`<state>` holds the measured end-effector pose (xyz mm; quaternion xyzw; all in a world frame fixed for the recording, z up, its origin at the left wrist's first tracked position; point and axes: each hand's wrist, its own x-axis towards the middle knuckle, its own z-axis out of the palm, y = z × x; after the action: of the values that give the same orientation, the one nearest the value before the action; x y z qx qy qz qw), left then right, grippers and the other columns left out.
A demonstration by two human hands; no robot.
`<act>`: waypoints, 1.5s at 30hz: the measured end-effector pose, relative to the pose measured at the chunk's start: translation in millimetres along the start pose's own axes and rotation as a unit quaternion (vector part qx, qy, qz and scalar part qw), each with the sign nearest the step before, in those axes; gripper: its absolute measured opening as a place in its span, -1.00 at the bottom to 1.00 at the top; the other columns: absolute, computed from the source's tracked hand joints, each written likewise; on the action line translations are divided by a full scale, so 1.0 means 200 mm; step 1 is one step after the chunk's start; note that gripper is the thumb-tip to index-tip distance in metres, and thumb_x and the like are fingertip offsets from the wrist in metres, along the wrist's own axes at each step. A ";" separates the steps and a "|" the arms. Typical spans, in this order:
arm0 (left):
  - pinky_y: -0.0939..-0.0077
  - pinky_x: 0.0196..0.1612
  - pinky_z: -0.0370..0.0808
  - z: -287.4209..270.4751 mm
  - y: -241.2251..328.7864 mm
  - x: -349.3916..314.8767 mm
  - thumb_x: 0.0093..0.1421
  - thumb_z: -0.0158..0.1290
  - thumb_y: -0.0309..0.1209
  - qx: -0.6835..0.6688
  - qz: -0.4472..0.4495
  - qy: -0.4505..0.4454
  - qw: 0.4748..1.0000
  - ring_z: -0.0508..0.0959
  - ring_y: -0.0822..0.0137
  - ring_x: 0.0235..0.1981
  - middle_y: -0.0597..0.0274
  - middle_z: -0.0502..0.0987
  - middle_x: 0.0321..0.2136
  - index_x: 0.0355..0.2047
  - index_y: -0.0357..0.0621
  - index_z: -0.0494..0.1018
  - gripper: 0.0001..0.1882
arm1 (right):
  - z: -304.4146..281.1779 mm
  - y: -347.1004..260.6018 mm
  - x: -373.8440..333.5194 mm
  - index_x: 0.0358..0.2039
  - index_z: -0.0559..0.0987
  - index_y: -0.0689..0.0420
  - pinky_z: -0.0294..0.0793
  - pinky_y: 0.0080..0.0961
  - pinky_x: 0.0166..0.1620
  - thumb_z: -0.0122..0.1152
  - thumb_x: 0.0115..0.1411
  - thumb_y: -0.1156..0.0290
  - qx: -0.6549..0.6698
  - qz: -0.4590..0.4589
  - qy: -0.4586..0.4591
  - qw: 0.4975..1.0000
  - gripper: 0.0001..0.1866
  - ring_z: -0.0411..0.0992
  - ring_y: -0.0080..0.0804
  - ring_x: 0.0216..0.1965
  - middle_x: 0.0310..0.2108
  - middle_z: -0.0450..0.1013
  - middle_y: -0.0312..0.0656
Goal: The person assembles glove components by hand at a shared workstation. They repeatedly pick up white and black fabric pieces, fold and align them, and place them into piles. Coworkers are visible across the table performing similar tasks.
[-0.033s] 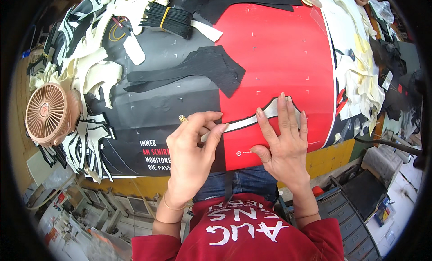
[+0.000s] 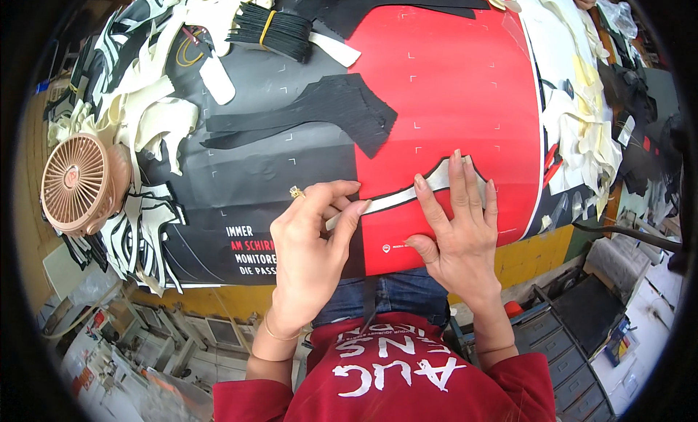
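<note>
My left hand (image 2: 309, 231) pinches a black-edged white strip (image 2: 396, 198). At three o'clock from there, my right hand (image 2: 463, 241) lies spread across its wide end.

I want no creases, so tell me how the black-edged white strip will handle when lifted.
The black-edged white strip is probably light, since it looks thin and lies flat under the right hand. It may be floppy if it resembles the cream scraps at the left, which curl and fold. Its narrow part, at the left hand, would likely bend first.
</note>
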<state>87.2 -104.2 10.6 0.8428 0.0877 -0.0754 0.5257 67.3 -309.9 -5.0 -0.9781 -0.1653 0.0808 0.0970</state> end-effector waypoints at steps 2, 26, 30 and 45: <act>0.69 -0.53 0.37 0.00 -0.01 -0.01 0.15 0.23 -0.63 0.011 0.014 -0.002 1.000 0.44 0.60 -0.58 0.27 0.56 -0.53 -0.21 -0.35 0.56 -0.82 | 0.00 0.00 0.00 0.33 0.37 -0.27 -0.18 0.01 0.42 -0.19 0.29 -0.32 0.002 0.002 0.003 1.000 -0.29 0.04 -0.03 0.44 0.42 0.07 0.08; 0.59 -0.37 0.62 -0.03 -0.02 -0.04 0.17 0.21 -0.62 -0.089 -0.010 -0.011 0.996 0.64 0.44 -0.44 0.14 0.57 -0.42 -0.12 -0.32 0.55 -0.75 | 0.08 -0.21 -0.03 0.36 0.24 0.13 -0.04 -0.02 0.40 0.01 0.33 -0.11 0.176 -0.106 0.046 0.978 -0.25 0.15 -0.14 0.41 0.36 0.22 -0.02; 0.68 -0.27 0.59 -0.10 -0.01 -0.07 0.19 0.21 -0.65 -0.116 -0.073 -0.004 0.991 0.63 0.51 -0.36 0.20 0.61 -0.38 -0.11 -0.40 0.51 -0.75 | 0.08 -0.19 -0.03 0.37 0.22 0.15 -0.02 -0.02 0.39 0.09 0.31 -0.05 0.189 -0.101 0.045 0.976 -0.24 0.14 -0.15 0.41 0.36 0.23 -0.03; 0.57 -0.47 0.56 -0.02 -0.05 -0.08 0.12 0.25 -0.63 -0.012 -0.017 0.118 0.993 0.64 0.41 -0.53 0.14 0.61 -0.49 -0.19 -0.31 0.54 -0.77 | 0.07 -0.21 -0.03 0.35 0.25 0.16 -0.02 -0.06 0.39 0.19 0.27 0.05 0.184 -0.092 0.045 0.977 -0.25 0.15 -0.17 0.41 0.35 0.25 -0.04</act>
<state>69.4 -98.4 7.7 0.8375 0.1645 0.0161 0.5208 46.4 -270.9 -8.6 -0.9266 -0.2327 0.0561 0.2900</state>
